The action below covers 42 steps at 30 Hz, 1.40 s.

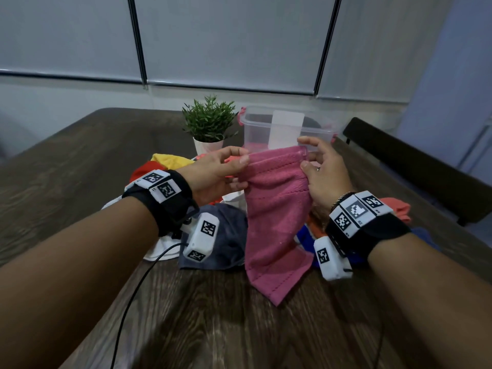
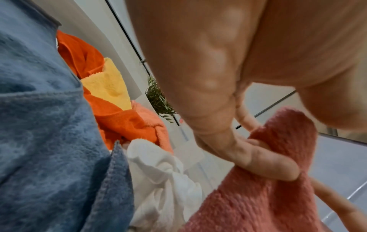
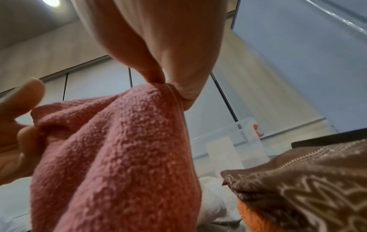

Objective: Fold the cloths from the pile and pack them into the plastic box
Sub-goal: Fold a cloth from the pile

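Observation:
A pink towel cloth (image 1: 274, 217) hangs above the table, its lower corner touching the wood. My left hand (image 1: 226, 171) pinches its upper left edge, and my right hand (image 1: 316, 166) pinches the upper right corner. The left wrist view shows the left fingers (image 2: 258, 158) curled on the pink cloth (image 2: 248, 196). In the right wrist view, fingertips (image 3: 178, 87) pinch the cloth's (image 3: 123, 157) hem. Under my hands lies the pile (image 1: 213, 235): blue-grey, white, orange, yellow and dark blue cloths. The clear plastic box (image 1: 282, 129) stands behind the towel, open, with something pink low inside.
A small potted plant (image 1: 207, 126) stands left of the box. A dark chair back (image 1: 415, 166) lines the table's right edge. A black cable (image 1: 133, 296) runs from my left wrist across the dark wooden table (image 1: 213, 328). A brown patterned cloth (image 3: 309, 185) lies near my right wrist.

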Tool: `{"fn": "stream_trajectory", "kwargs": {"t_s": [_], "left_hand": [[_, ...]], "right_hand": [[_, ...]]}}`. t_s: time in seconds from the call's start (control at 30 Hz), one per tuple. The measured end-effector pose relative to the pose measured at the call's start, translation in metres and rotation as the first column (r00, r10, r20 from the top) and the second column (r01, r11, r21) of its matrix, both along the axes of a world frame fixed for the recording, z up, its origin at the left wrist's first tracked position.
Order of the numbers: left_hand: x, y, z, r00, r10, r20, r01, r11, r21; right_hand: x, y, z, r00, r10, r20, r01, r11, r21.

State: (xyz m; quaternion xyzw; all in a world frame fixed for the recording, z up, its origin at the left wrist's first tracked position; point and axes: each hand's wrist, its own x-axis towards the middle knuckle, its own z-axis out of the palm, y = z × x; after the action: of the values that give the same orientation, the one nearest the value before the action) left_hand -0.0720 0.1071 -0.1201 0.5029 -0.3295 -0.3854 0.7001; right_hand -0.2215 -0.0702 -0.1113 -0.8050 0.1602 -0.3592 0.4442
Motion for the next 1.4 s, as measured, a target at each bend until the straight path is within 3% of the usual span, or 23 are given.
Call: {"fn": "stream_trajectory", "kwargs": {"t_s": [0.1,0.2,0.33,0.43,0.57,0.67,0.83,0.97,1.17,1.4], "left_hand": [[0.000,0.002,0.006,0.995,-0.012,0.095,0.014,1.000,-0.023],[-0.003,0.001,0.014,0.949,0.102,0.298,-0.110,0.994,0.009],[0.000,0.001,0.020,0.770,0.266,0.580,-0.305,0.952,-0.032],[0.003,0.002,0.021,0.651,0.325,0.686,-0.385,0.920,-0.071],[0.010,0.004,0.025,0.668,0.350,0.657,-0.429,0.902,-0.044],[0.013,0.002,0.032,0.691,0.345,0.635,-0.418,0.908,-0.039],[0.016,-0.001,0.047,0.723,0.412,0.554,-0.436,0.895,-0.097],[0.015,0.002,0.069,0.707,0.493,0.507,-0.461,0.865,-0.197],[0.015,0.002,0.099,0.664,0.590,0.459,-0.498,0.807,-0.316],[0.010,0.006,0.108,0.726,0.564,0.393,-0.452,0.822,-0.346]], "right_hand": [[0.001,-0.002,0.004,0.999,0.008,-0.040,-0.009,1.000,-0.017],[0.002,0.000,0.006,0.997,0.074,0.008,-0.075,0.992,0.104],[0.005,0.002,0.005,0.997,0.077,0.021,-0.078,0.996,0.039],[0.008,-0.002,0.007,1.000,0.017,0.009,-0.018,1.000,0.016],[0.012,-0.006,0.014,0.999,-0.052,0.003,0.052,0.998,-0.023],[0.013,-0.005,0.023,0.998,-0.046,0.051,0.043,0.997,0.062],[0.012,0.001,0.037,0.988,0.011,0.154,-0.044,0.977,0.210],[0.009,0.007,0.058,0.963,0.076,0.260,-0.158,0.937,0.313],[0.008,0.006,0.084,0.947,0.067,0.313,-0.142,0.965,0.222],[0.004,0.012,0.102,0.969,0.115,0.217,-0.143,0.983,0.117]]}}
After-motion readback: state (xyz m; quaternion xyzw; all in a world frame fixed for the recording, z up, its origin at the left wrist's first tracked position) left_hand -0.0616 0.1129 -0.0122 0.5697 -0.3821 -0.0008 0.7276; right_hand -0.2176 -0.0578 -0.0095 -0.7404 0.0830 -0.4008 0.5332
